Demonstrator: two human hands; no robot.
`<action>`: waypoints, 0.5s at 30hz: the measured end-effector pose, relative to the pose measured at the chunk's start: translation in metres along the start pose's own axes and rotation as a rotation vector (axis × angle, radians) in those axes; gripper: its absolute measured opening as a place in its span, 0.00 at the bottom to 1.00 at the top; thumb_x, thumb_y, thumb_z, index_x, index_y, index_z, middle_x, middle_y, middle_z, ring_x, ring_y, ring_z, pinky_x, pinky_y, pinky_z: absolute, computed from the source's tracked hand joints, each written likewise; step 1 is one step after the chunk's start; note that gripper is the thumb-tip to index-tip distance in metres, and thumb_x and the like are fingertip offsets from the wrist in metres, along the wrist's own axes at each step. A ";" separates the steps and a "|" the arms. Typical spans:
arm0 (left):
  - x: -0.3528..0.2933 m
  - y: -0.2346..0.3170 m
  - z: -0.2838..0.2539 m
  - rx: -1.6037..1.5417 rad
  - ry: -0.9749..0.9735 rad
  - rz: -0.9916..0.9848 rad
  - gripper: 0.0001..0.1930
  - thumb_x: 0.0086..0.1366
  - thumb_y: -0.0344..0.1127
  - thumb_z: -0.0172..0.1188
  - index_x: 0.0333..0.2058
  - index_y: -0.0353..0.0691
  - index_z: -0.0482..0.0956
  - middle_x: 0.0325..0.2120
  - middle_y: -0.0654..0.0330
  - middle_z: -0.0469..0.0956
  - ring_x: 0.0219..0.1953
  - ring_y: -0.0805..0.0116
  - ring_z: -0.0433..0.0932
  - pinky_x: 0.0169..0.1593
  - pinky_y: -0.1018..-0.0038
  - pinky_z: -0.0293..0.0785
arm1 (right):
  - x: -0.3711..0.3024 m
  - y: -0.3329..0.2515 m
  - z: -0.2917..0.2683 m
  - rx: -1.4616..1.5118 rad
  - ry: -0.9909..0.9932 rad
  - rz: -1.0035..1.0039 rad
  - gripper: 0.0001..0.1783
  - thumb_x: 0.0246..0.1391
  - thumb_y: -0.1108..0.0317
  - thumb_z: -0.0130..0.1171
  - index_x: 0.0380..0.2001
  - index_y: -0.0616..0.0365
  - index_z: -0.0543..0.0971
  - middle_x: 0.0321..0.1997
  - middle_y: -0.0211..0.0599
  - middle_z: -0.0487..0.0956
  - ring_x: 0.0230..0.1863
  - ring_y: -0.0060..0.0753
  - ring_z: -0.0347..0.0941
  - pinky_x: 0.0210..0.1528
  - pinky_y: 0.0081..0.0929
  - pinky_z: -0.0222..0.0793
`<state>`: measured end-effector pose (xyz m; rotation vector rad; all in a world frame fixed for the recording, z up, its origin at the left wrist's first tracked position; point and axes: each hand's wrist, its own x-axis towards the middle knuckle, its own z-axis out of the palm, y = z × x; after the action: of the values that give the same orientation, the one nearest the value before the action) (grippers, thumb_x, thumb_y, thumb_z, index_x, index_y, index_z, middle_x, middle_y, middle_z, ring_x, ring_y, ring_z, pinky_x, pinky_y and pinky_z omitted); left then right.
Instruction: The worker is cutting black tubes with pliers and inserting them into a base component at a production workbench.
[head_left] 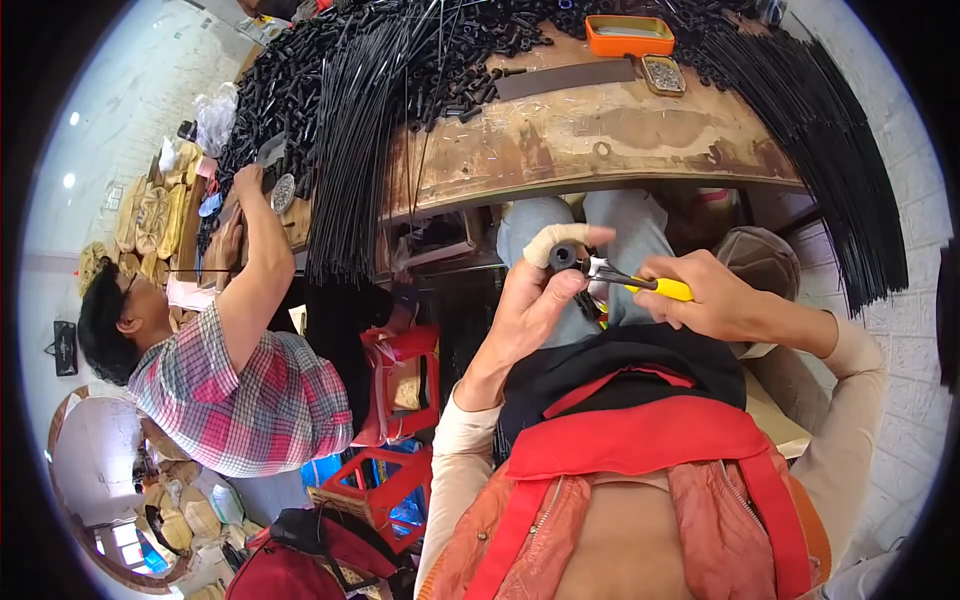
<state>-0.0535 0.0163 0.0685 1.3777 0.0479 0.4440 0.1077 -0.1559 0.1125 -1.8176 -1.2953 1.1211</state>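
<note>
My left hand (530,308), with beige wrapping around a finger, is closed around a short black tube (563,256). The tube's round, open end faces up. From the right, my right hand (690,290) grips a hand tool with a yellow-and-black handle (672,289). Its dark, narrow front reaches toward the tube, beside a small whitish, shiny piece (598,267) at my left fingertips. Whether the tool is a screwdriver or pliers I cannot tell. Both hands are over my lap, in front of the table edge.
Across the wooden table (540,140) lie a heap of black tubular parts (290,90), bundles of thin black rods (350,160), an orange tin (630,38) and a small tin of metal bits (663,75). A co-worker in a plaid shirt (250,400) sits left, near red stools (400,390).
</note>
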 end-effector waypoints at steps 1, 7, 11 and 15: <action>-0.003 0.002 -0.001 0.015 -0.033 -0.009 0.23 0.68 0.46 0.54 0.54 0.34 0.69 0.33 0.64 0.71 0.35 0.77 0.72 0.41 0.79 0.69 | -0.003 -0.003 0.000 -0.006 -0.011 -0.004 0.19 0.59 0.56 0.56 0.34 0.65 0.75 0.21 0.40 0.77 0.22 0.34 0.74 0.27 0.30 0.68; 0.001 -0.007 -0.001 0.064 -0.102 0.009 0.18 0.68 0.45 0.55 0.43 0.35 0.67 0.25 0.65 0.67 0.26 0.78 0.61 0.30 0.81 0.57 | -0.008 -0.022 -0.023 0.057 -0.170 0.113 0.24 0.63 0.52 0.51 0.32 0.68 0.77 0.23 0.39 0.79 0.25 0.28 0.75 0.31 0.26 0.70; 0.007 -0.006 0.005 0.040 -0.111 -0.017 0.19 0.68 0.46 0.55 0.43 0.36 0.67 0.26 0.65 0.67 0.26 0.79 0.61 0.30 0.81 0.57 | -0.012 -0.019 -0.035 0.050 -0.203 0.094 0.26 0.63 0.50 0.50 0.33 0.68 0.77 0.23 0.38 0.79 0.25 0.28 0.75 0.30 0.26 0.70; 0.010 -0.002 0.008 0.029 -0.084 -0.052 0.19 0.67 0.47 0.57 0.43 0.36 0.68 0.29 0.66 0.69 0.28 0.79 0.63 0.32 0.82 0.60 | -0.011 -0.022 -0.037 0.229 -0.298 0.253 0.21 0.64 0.53 0.49 0.33 0.63 0.75 0.24 0.32 0.76 0.25 0.19 0.74 0.25 0.17 0.68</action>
<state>-0.0414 0.0120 0.0700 1.4194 0.0211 0.3424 0.1306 -0.1606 0.1505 -1.7215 -1.0592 1.6582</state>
